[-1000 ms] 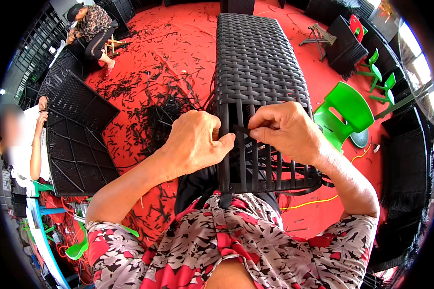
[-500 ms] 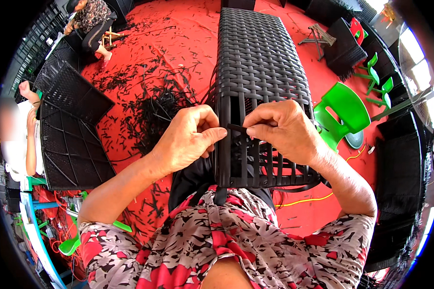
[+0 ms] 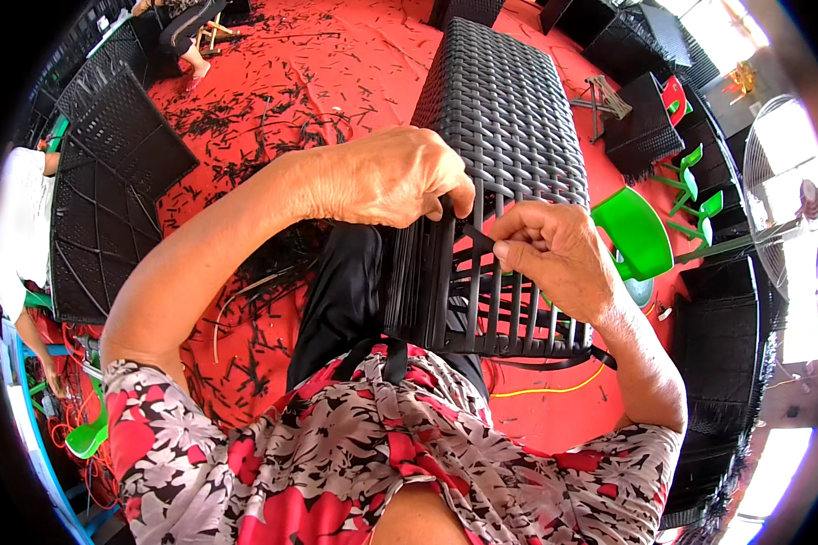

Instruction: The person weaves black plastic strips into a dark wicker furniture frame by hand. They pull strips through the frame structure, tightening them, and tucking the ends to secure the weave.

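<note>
A black woven wicker piece stands in front of me, closely woven at its far part, with bare upright strands nearer my lap. Between thumb and fingers, my right hand pinches a dark flat weaving strip at the open part. My left hand is bent over the left edge of the wicker piece, its fingers curled down close to the strip. What lies under those fingertips is hidden.
Black strip offcuts litter the red floor covering. A green chair stands right of the wicker piece. Another black wicker panel is at left, beside a person in white. A yellow cable crosses the floor.
My left hand has gone up and over the wicker edge, from beside it, with its fingers now pointing down. The right hand still pinches the strip, slightly lower and farther right.
</note>
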{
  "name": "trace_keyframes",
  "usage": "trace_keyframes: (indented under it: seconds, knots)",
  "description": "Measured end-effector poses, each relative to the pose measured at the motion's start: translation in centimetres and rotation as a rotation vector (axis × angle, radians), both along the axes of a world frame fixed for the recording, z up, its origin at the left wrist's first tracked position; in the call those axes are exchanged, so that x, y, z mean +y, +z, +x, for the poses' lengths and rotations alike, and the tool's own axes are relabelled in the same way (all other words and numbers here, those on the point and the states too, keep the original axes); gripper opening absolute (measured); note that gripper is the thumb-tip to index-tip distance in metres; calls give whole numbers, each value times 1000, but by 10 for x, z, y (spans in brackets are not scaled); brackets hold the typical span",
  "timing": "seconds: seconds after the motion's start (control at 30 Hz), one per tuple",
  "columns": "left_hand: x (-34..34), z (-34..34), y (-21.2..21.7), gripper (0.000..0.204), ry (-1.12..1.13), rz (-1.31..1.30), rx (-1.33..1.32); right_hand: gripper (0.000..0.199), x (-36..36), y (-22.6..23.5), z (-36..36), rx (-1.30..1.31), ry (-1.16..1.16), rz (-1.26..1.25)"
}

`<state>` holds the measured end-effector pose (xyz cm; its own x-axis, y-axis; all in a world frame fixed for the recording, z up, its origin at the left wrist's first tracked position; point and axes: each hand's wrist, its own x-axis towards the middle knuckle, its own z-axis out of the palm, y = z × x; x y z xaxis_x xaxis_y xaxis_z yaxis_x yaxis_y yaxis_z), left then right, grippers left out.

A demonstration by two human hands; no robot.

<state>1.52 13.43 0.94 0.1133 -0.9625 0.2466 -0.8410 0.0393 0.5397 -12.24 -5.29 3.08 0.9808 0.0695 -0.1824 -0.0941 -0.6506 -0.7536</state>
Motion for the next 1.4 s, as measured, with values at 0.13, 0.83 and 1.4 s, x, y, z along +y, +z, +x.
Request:
trace_keyframes:
  seconds: [0.13,0.83,1.4]
  knots:
    - [0,1,2,15,-40,-49,0,14,2,2,2,77,-4,-10]
    - [42,-14,3,22,153,-318,228,19,38,8,26,-405,82,-110]
    - [3,-61,-156,19,550,-820,517,11,59,48,39,-331,94,-470]
